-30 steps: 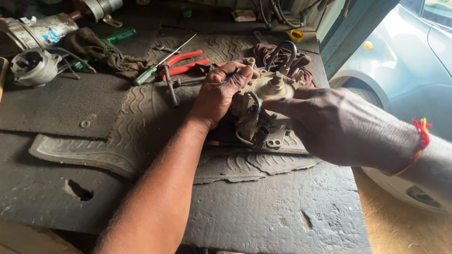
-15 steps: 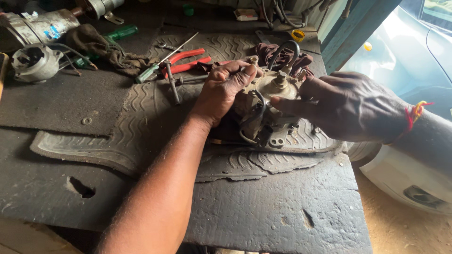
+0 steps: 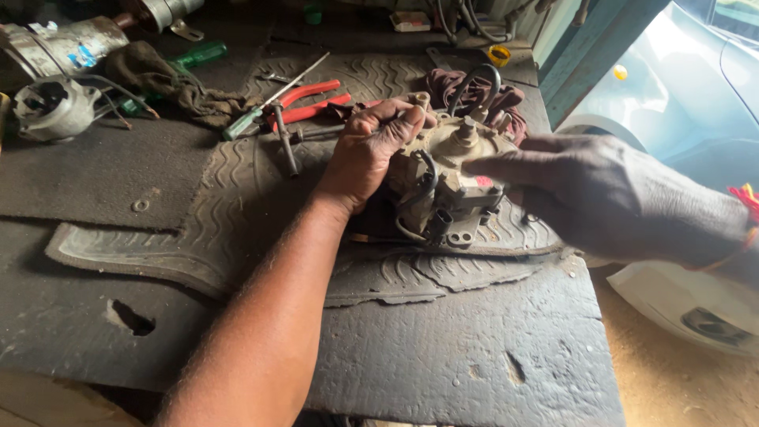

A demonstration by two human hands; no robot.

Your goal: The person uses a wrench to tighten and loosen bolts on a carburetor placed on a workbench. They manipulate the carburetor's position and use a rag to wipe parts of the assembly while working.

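While it rests on a ribbed rubber mat (image 3: pixel 237 198) towards the far right of the workbench (image 3: pixel 443 356), a grimy metal engine part (image 3: pixel 451 178) with black hoses and a small red patch is held between two hands. The left hand (image 3: pixel 368 150) is laid over the part's left side, with the fingers curled around its far edge and the thumb pressed along the near side, so a firm grip is shown. The right hand (image 3: pixel 601 194) is brought in from the right, with its fingers stretched out together and the tips set against the top of the part; whether anything is pinched between them cannot be told. A red thread (image 3: pixel 743 198) is worn on the right wrist.

Just beyond the part, a dark red rag (image 3: pixel 474 91) and a loop of black cable (image 3: pixel 474 75) are seen. To the left of the left hand, red-handled pliers (image 3: pixel 312 99) lie beside a green-handled screwdriver (image 3: pixel 273 99) and a dark metal rod (image 3: pixel 285 138). Farther left, a brown cloth (image 3: pixel 158 75) is bunched up, and a round grey metal housing (image 3: pixel 51 107) sits at the far left edge, with a silver cylinder (image 3: pixel 67 43) behind it. A yellow cap (image 3: pixel 499 54) lies at the far edge. A pale blue car (image 3: pixel 680 87) is parked to the right of the bench.
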